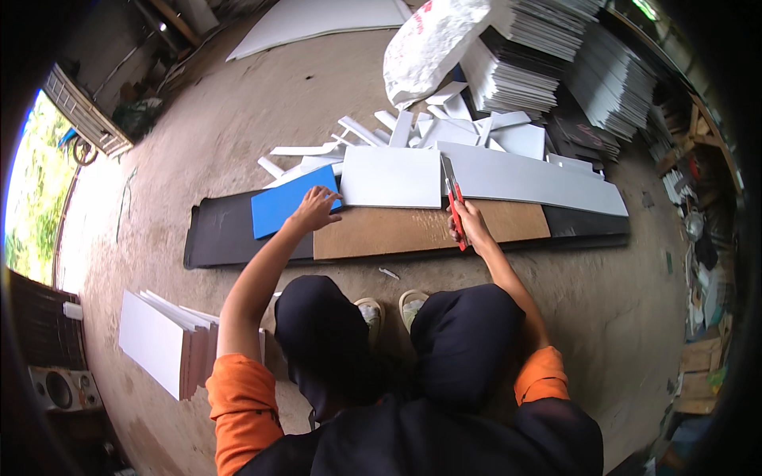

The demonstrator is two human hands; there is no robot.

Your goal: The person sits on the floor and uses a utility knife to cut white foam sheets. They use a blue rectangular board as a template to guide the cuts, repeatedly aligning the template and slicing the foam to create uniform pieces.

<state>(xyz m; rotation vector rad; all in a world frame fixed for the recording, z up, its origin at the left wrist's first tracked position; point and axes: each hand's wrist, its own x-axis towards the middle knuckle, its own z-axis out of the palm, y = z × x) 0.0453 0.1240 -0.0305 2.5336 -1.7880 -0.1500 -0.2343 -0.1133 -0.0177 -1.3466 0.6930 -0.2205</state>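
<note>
My right hand [473, 224] is closed around a red utility knife [456, 203], whose long metal blade points away from me beside the right edge of a white foam board piece [390, 176]. On the right end of a blue rectangular board [290, 201] rests my left hand [317, 208], its fingers spread toward the white piece. A long white strip [524, 181] lies to the right of the knife. Under these pieces is a brown cutting board [381, 233], itself on a long black base [218, 230].
White offcuts [397, 131] lie heaped beyond the work. A white sack [432, 47] and tall stacks of boards [508, 75] stand at the far right. Cut white panels [155, 337] stand at my near left. A speaker [63, 389] sits at the left edge.
</note>
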